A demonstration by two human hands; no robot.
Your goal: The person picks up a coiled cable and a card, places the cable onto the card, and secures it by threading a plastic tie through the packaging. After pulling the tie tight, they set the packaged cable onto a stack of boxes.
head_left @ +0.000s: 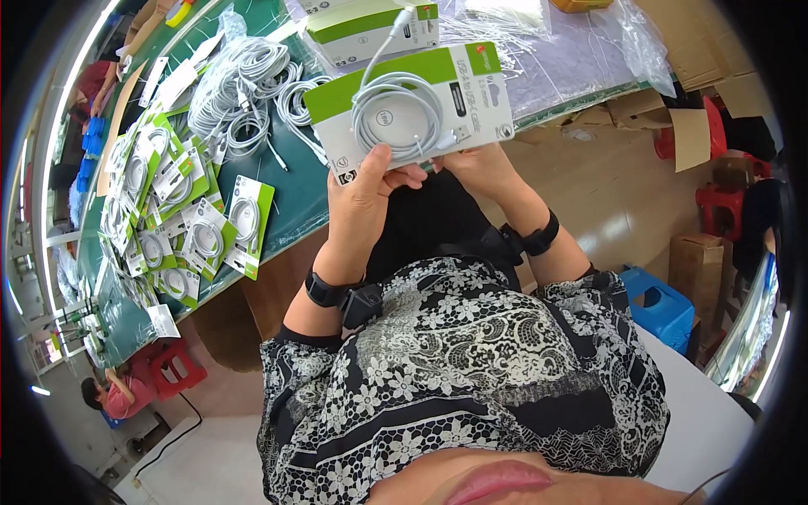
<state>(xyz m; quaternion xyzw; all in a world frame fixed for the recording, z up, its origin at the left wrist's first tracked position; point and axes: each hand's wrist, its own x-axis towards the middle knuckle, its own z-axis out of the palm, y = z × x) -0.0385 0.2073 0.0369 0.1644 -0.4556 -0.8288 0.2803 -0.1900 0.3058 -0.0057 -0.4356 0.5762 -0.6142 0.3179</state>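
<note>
Over the near edge of the tabletop (295,187), the green-and-white card (410,109) is held up, white cable coil (360,118) on its face. Left hand (358,192) grips the lower-left edge, thumb in front. Right hand (481,167) at the lower-right edge; fingers mostly hidden, can't tell if they're gripping. Risks, my read: loose cable end sticks up past the top and could snag the card stack (370,38) behind; one-sided grip could bend the card. Left: loose cable bundles (252,71), then carded-cable pile (168,202), crowding set-down space.
</note>
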